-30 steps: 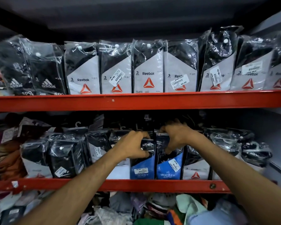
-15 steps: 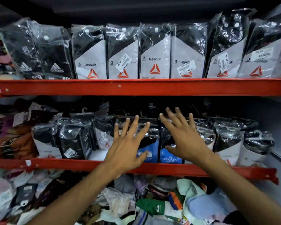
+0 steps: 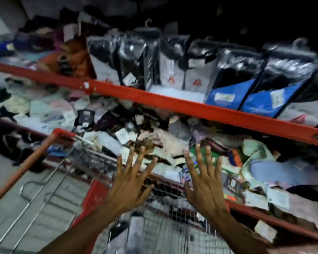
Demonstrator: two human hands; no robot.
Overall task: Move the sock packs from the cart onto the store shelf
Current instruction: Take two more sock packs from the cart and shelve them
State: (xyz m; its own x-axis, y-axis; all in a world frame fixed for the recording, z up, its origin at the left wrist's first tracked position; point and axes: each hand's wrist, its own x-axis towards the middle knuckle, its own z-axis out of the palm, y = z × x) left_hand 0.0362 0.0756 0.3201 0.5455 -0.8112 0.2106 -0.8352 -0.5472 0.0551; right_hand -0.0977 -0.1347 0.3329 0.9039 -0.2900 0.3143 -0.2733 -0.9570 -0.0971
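The view is tilted and blurred. A row of plastic-wrapped sock packs [image 3: 173, 66] stands upright on the red shelf [image 3: 154, 99], with two blue-fronted packs [image 3: 228, 92] toward the right. My left hand [image 3: 130, 182] and my right hand [image 3: 206, 182] are spread open and empty, palms down, well below that shelf. They hover over the wire cart [image 3: 154, 226], whose basket holds a few sock packs [image 3: 134, 228] at the bottom of the frame.
A lower red shelf [image 3: 264, 217] carries a jumble of loose socks and garments [image 3: 173, 143]. The cart's orange-red handle bar [image 3: 26, 165] runs diagonally at the left, over a grey tiled floor [image 3: 7, 208]. More loose clothing fills the far left.
Both hands let go of the blue packs on the shelf, opened, and dropped back and down over the cart. The camera swung down and left, so the upper shelf left the frame.
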